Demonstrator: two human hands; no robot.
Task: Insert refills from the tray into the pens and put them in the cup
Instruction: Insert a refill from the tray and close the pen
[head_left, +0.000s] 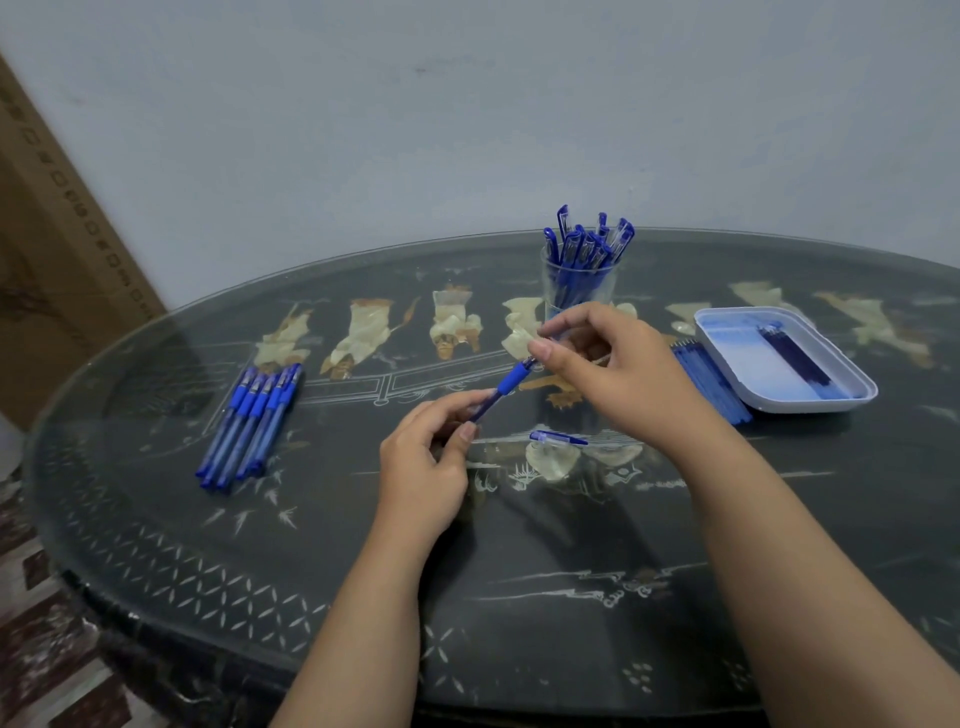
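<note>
The left hand (423, 462) pinches the barrel of a pen (506, 387) over the middle of the glass-topped table (156, 519), and the right hand (618, 364) pinches its tip end. The pen is probably light, stiff, slick plastic (its rubber grip looks the surest hold). Beyond, the cup (579, 283) stands near the far edge and the tray (784, 358) by the right edge, under a grey wall (467, 130).

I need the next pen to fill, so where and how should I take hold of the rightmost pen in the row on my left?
Pinch the rightmost pen at its blue rubber grip, coming from above and the right. That side is open, while its left side lies against the other pens.
</note>
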